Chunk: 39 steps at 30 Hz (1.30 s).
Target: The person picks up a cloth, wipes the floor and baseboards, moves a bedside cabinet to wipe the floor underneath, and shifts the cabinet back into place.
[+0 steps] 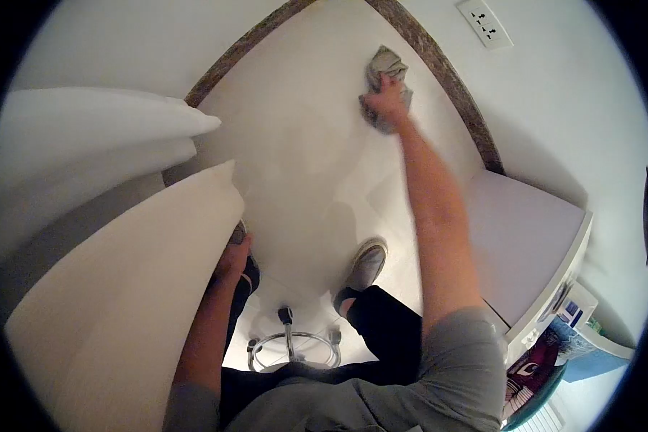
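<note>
My right hand (387,102) reaches far forward and presses on a crumpled grey cloth (385,61) lying on the pale floor (288,122). Its fingers grip the cloth, which bunches out in front of and beside the hand. My left hand (232,258) is low on the left, close to my left leg and shoe, beside the edge of a hanging white sheet (129,266). The sheet and the leg hide much of that hand, so its fingers cannot be made out clearly.
Brown stone-patterned skirting (439,68) lines the walls, meeting at the far corner. A white cabinet (518,237) stands at right, with a bag (536,374) and papers near it. A wheeled stool (293,345) is beneath me. A wall socket (485,24) is at upper right.
</note>
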Available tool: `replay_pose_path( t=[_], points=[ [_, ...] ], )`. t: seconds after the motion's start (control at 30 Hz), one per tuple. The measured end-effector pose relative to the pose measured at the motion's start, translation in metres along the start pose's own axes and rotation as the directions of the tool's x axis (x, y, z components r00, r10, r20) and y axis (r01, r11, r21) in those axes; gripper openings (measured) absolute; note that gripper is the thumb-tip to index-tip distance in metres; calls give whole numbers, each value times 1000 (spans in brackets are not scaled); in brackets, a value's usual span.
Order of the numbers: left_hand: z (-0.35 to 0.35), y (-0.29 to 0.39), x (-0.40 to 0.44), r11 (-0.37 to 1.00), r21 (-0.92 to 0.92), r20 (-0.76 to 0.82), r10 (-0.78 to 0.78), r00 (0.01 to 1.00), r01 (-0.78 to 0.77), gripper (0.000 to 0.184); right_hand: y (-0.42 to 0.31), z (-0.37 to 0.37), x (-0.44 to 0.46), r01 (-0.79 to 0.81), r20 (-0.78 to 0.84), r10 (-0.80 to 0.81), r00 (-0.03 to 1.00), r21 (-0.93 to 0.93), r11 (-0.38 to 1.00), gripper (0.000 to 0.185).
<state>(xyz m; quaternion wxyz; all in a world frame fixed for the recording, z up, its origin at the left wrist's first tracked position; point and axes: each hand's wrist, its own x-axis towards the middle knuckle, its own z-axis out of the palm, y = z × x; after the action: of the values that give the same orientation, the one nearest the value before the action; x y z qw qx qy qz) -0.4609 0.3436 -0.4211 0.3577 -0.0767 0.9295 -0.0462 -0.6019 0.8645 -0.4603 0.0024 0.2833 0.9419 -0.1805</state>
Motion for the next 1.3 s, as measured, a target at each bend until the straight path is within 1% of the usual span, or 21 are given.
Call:
replay_pose_path(
  t=[0.03,0.07,0.13,0.17,0.2,0.3,0.37,0.43,0.5,0.53,0.63,0.7,0.8,0.83,0.87,0.9,0.97,1.0,1.07,1.13,1.3],
  points=[
    [13,-5,7,999,21,37,-42,998,42,91,-37,-11,-36,-67,-5,67,998,21,997,77],
    [27,-13,10,998,58,-150,1,989,8,88,-49,1,-67,-36,-24,37,999,39,999,66],
    [18,-13,3,994,104,-327,66,943,-33,86,-61,29,-137,70,-61,-71,996,-31,997,47],
    [-12,-1,-4,1000,20,-132,-5,991,8,84,-76,23,-176,-20,85,23,996,-32,999,42],
    [-30,8,-11,997,-54,73,-60,996,64,83,-72,35,-215,99,69,-97,993,-27,995,39],
    [-33,13,-12,993,-6,126,-117,985,118,82,-67,20,-288,180,397,-262,880,232,956,39],
    [-42,17,-19,993,-47,103,-106,989,111,82,-49,10,-281,204,410,-450,794,517,831,43],
    [-30,10,-13,993,-61,60,-102,993,105,79,-39,-25,-252,-68,503,-205,840,471,879,48],
    [-27,8,-13,993,-73,72,-91,993,96,81,-6,-57,-194,-342,606,-128,785,597,726,50],
    [-27,7,-11,993,-79,76,-80,994,86,83,-3,-93,-163,-195,525,-118,843,503,842,46],
    [-28,11,-15,994,-75,-6,-80,997,79,87,35,-151,-90,-257,480,-7,877,483,837,45],
    [-32,18,-19,994,-54,-18,-94,995,93,90,96,-125,-49,-327,395,122,910,508,797,55],
    [-28,15,-13,995,-41,-3,-92,996,92,98,112,-68,-43,-348,315,222,923,436,830,57],
    [-26,12,-12,997,-40,25,-68,997,69,103,98,-33,-64,-105,34,100,994,199,974,56],
    [-24,11,-12,997,-32,27,-72,997,73,103,74,-6,-87,88,-202,-110,973,-114,989,55],
    [-24,12,-12,997,-13,12,-78,997,78,107,41,12,-115,-31,-142,16,990,-103,994,49],
    [-24,14,-13,997,3,-5,-75,997,75,111,-11,45,-186,54,-63,-55,997,-24,998,49],
    [-23,14,-13,995,9,-2,-97,995,97,115,-41,50,-221,2,137,-7,991,35,999,48],
    [-20,15,-11,995,3,-3,-101,995,101,119,-77,45,-271,185,332,-244,911,200,962,43],
    [-15,10,-8,994,-15,-1,-106,994,106,122,-84,41,-285,14,561,-380,735,548,836,47],
    [-17,9,-10,997,-28,-2,-66,998,66,125,-24,-24,-213,-111,509,-249,824,576,810,49]
  ],
)
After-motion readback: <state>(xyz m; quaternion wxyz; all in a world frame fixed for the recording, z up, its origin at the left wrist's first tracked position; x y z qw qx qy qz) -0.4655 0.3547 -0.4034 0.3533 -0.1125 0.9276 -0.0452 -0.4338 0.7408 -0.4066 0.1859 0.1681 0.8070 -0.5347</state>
